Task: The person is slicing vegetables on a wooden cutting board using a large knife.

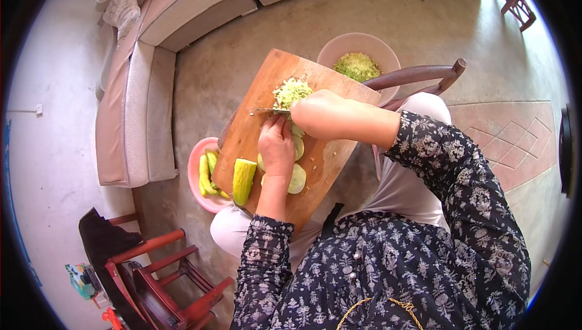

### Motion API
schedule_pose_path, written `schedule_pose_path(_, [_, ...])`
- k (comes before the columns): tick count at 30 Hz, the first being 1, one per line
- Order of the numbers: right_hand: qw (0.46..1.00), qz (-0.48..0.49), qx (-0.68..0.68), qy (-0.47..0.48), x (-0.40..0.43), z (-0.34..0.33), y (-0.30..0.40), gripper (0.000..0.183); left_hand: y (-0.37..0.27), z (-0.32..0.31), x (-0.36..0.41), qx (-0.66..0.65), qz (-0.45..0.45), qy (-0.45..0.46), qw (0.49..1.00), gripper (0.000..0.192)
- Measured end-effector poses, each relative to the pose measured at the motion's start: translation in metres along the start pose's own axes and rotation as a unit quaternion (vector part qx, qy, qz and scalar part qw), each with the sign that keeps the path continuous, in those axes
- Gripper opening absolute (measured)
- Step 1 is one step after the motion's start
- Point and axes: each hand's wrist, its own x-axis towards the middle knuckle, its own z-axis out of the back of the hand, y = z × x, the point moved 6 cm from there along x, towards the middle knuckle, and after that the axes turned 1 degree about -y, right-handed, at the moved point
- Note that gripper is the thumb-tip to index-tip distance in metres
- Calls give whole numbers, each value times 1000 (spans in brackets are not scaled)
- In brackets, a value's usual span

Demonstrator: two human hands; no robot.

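Note:
My right hand [313, 114] is closed around the handle end of a knife [268, 110], whose blade lies across the wooden cutting board [329, 159]. Just below the blade, the bent fingertips of my left hand [277, 145] press on sliced cucumber, mostly hidden under the fingers. Finely chopped cucumber [291, 91] is heaped beyond the knife. Round pale slices [297, 179] lie to the right of my left wrist. A thick cut piece of yellow-green cucumber [244, 182] rests near the board's left edge.
A pink bowl [196, 166] with several yellow-green vegetables stands left of the board. Beyond its upper right side, a larger bowl [334, 45] holds chopped green pieces. Dark wooden chair parts [418, 75] reach toward that bowl. A reddish wooden chair [168, 284] stands at lower left.

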Motion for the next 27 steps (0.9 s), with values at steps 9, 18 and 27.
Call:
schedule_pose_path(9, [979, -143, 111, -91, -7, -5, -30, 17, 1, 9, 3, 15, 6, -17, 1000, 26])
schedule_pose_path(18, [993, -27, 28, -111, -18, 8, -7, 12, 16, 8, -2, 80, 14, -5, 997, 22])
schedule_pose_path(27, [996, 14, 11, -90, -6, 0, -2, 8, 13, 7, -2, 33, -25, -28, 999, 15])
